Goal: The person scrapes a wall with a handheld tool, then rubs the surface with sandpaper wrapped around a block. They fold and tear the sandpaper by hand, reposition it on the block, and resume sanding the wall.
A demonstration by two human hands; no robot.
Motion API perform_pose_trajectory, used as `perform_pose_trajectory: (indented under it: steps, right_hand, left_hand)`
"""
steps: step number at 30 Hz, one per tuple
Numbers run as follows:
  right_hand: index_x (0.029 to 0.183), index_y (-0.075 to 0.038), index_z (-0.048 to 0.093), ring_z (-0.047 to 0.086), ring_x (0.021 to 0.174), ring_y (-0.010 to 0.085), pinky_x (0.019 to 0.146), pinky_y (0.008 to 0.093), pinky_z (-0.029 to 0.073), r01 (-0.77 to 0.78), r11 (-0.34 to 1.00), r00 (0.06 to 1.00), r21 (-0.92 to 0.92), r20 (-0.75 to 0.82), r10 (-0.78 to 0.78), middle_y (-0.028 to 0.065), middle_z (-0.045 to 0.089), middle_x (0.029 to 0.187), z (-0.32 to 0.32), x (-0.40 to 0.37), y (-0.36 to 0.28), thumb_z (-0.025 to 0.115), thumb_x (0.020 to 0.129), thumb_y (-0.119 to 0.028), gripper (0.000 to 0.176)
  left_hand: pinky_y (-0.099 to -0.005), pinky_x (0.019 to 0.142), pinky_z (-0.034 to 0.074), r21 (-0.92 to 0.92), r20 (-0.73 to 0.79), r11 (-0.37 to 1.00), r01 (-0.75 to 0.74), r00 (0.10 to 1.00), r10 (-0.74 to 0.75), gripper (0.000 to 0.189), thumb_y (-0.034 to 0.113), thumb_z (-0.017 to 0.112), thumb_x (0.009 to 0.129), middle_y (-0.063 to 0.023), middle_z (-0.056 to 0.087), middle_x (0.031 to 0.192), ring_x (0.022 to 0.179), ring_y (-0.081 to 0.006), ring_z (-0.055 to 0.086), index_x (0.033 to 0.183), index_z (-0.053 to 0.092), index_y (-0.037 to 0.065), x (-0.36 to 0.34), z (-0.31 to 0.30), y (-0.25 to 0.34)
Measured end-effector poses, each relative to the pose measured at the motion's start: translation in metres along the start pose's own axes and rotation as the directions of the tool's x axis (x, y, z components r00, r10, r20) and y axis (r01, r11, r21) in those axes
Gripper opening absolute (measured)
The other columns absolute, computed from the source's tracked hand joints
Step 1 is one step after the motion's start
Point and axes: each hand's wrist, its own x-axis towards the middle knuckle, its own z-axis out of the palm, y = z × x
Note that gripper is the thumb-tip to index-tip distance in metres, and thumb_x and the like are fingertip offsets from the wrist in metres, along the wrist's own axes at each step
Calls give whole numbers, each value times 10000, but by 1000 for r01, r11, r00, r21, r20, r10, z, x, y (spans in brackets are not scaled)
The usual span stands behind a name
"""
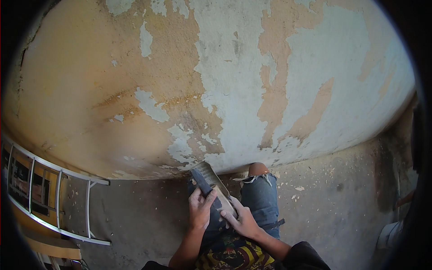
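Note:
Low in the middle of the head view, my left hand (pixel 200 208) is closed on a dark, flat strip (pixel 201 180) that slants up and to the left. My right hand (pixel 240 220) grips the lower end of a pale, worn, trough-like piece (pixel 208 174), which lies right beside the strip. Both things are held close together above my lap. The exact edge between them is hard to make out near my fingers. My knee in torn jeans (pixel 261 198) is to the right of them.
A wall (pixel 229 81) with peeling pale paint rises in front. An aluminium ladder (pixel 58 198) is at the left. Paint flakes (pixel 299 188) lie on the grey concrete floor (pixel 324 211). A whitish object (pixel 389 235) sits at the lower right.

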Motion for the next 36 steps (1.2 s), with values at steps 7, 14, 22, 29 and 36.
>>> perform_pose_trajectory:
  steps: [7,14,22,29,36]
  right_hand:
    - [1169,-33,453,518,467,94,460,236,428,-101,950,995,295,22,99,38,577,656,3,-2,16,517,1021,-264,282]
    - [1107,-61,455,407,392,92,383,229,340,-283,768,949,575,286,135,38,509,616,-8,-3,14,458,1038,-350,298]
    - [1303,-74,373,410,433,86,385,221,331,-183,770,983,611,118,140,37,511,683,1,-6,16,487,1013,-400,451]
    - [1286,-27,373,421,450,86,396,233,331,-184,862,982,473,133,136,20,487,672,-1,-8,17,536,1005,-343,454]
    - [1202,-11,408,470,462,106,424,244,402,-59,862,997,503,68,28,27,499,660,0,-7,23,492,1026,-334,377]
  left_hand:
    - [-251,812,490,89,-9,992,-87,996,88,328,30,688,883,-40,605,1031,926,-84,579,1173,539,-5,-5,25,9]
    - [-348,973,465,-337,292,927,165,954,-64,539,315,550,991,-165,597,1218,1097,-208,603,1356,417,-59,-10,30,17]
    - [-432,1025,444,137,439,990,28,894,-86,575,335,470,1013,-228,585,1254,1143,-318,602,1392,379,-88,2,9,12]
    - [-362,979,476,290,406,956,41,899,-162,508,307,436,1036,-219,638,1197,1093,-238,620,1330,464,-106,3,12,13]
    - [-354,967,479,267,450,962,-50,889,-79,471,260,417,1038,-219,641,1200,1059,-224,628,1313,489,-116,2,25,19]
